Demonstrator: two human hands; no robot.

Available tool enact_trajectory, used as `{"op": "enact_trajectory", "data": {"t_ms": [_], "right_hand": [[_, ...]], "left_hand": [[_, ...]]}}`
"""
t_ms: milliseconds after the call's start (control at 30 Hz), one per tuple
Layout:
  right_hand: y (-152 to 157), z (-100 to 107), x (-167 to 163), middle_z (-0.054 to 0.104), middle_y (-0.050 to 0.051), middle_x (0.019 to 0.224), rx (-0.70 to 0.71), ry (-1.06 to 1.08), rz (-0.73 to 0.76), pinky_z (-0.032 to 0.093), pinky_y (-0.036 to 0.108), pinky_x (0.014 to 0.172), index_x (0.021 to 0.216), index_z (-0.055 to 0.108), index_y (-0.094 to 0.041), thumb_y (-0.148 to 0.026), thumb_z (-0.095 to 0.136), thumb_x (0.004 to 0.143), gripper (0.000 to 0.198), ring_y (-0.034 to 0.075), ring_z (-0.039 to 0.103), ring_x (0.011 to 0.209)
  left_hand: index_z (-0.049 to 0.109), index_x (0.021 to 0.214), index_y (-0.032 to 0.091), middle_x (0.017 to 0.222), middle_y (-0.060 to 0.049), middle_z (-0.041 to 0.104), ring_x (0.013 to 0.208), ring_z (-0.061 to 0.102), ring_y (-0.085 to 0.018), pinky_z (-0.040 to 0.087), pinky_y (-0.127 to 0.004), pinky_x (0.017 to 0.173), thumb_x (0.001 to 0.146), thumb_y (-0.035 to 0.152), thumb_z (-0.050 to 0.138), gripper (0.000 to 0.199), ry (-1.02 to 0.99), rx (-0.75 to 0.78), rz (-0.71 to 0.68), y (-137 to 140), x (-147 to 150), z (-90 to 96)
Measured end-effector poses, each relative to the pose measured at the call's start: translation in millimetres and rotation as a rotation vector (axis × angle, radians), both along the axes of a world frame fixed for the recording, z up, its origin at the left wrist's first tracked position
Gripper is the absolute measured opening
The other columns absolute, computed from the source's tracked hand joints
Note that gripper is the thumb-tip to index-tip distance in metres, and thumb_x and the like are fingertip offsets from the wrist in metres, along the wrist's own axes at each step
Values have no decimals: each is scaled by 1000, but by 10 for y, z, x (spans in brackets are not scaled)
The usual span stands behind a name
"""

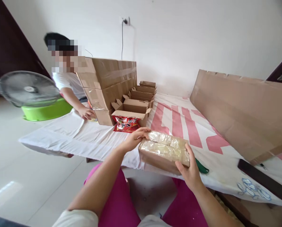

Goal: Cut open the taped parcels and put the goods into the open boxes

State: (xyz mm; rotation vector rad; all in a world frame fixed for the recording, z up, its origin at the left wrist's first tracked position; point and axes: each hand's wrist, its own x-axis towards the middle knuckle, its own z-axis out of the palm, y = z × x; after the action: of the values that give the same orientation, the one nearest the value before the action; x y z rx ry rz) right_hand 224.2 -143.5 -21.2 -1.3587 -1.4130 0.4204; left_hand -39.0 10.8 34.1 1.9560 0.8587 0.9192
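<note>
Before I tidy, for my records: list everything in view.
Taped box: 1, brown, front
Stack: 1, brown, centre
Open boxes: several, brown, beside stack
Packet: 1, red, by open boxes
Unclear item: 1, green, front
Cardboard: 1, brown, right
Phone: 1, black, right
Fan: 1, grey, left
Basin: 1, green, left
Plug: 1, black, wall
Sheet: 1, white-pink, table
Co-worker: 1, white top, left
Left hand: 1, bare, taped box
Right hand: 1, bare, taped box

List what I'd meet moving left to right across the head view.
Fan, co-worker's hand, red packet, taped cardboard box, green item (too little shows to identify), dark phone.
</note>
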Motion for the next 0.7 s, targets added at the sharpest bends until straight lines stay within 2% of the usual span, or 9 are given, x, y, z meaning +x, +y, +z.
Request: {"op": "enact_trajectory", "data": {"t_ms": [67, 133, 200, 267, 333, 433, 500, 600, 700], "right_hand": [[32, -120, 153, 33, 12, 152, -67, -25, 31, 37, 48, 110, 151, 16, -26, -48, 60, 85, 82, 27, 38, 136], [36, -229, 354, 35, 12, 151, -70, -38, 64, 39, 46, 108, 150, 17, -25, -47, 54, 88, 75, 26, 41, 135], [26, -318, 590, 45, 12, 144, -37, -77, -16, 41, 45, 105, 143, 35, -24, -47, 45, 92, 57, 26, 46, 130], [23, -409, 823, 58, 12, 128, -31, -197, -174, 43, 47, 102, 126, 53, -22, -48, 45, 91, 44, 27, 53, 121], [37, -521, 1007, 65, 13, 114, -82, -408, -273, 44, 51, 98, 112, 61, -20, -49, 53, 84, 40, 30, 57, 111], [69, -691, 1157, 67, 15, 105, -173, -657, -278, 46, 54, 89, 113, 63, -16, -42, 51, 82, 42, 33, 60, 98], [92, -721, 1204, 68, 16, 103, -200, -707, -295, 48, 51, 86, 115, 62, -15, -38, 44, 85, 42, 32, 61, 95], [137, -499, 1244, 69, 14, 102, -159, -640, -407, 52, 43, 80, 117, 59, -16, -40, 38, 88, 43, 28, 64, 91], [216, 35, 1187, 70, 9, 86, -56, -508, -505, 52, 34, 64, 121, 56, -16, -44, 37, 91, 45, 22, 65, 68]], "left_hand": [[67, 82, 21, 138, -7, 51, 129, 47, -26, 37, -41, 110, 85, 39, 46, 28, -123, -56, 48, 36, 157, -189], [66, 89, 19, 142, -7, 48, 132, 45, -27, 37, -42, 109, 88, 39, 41, 32, -242, -79, 68, 18, 201, -341], [65, 96, 19, 143, -8, 48, 133, 43, -29, 36, -44, 110, 90, 45, 37, 40, -299, -63, 42, -36, 161, -417], [63, 105, 20, 144, -9, 45, 135, 39, -31, 34, -45, 111, 87, 56, 39, 47, -283, -11, 0, -107, 94, -416], [58, 111, 21, 146, -11, 41, 137, 35, -32, 31, -46, 112, 81, 64, 48, 53, -216, 47, -4, -179, 46, -370], [55, 110, 22, 145, -12, 38, 138, 32, -31, 28, -44, 113, 78, 62, 55, 51, -133, 90, 31, -253, 41, -308], [51, 112, 23, 144, -13, 35, 138, 32, -30, 31, -42, 111, 80, 59, 55, 49, -154, 77, 37, -265, 66, -315], [43, 117, 24, 143, -14, 32, 136, 33, -30, 36, -41, 106, 79, 57, 58, 52, -237, 41, 24, -229, 116, -402], [38, 113, 24, 138, -14, 34, 131, 38, -29, 36, -43, 103, 79, 54, 60, 51, -353, 57, 13, -168, 162, -514]]}}
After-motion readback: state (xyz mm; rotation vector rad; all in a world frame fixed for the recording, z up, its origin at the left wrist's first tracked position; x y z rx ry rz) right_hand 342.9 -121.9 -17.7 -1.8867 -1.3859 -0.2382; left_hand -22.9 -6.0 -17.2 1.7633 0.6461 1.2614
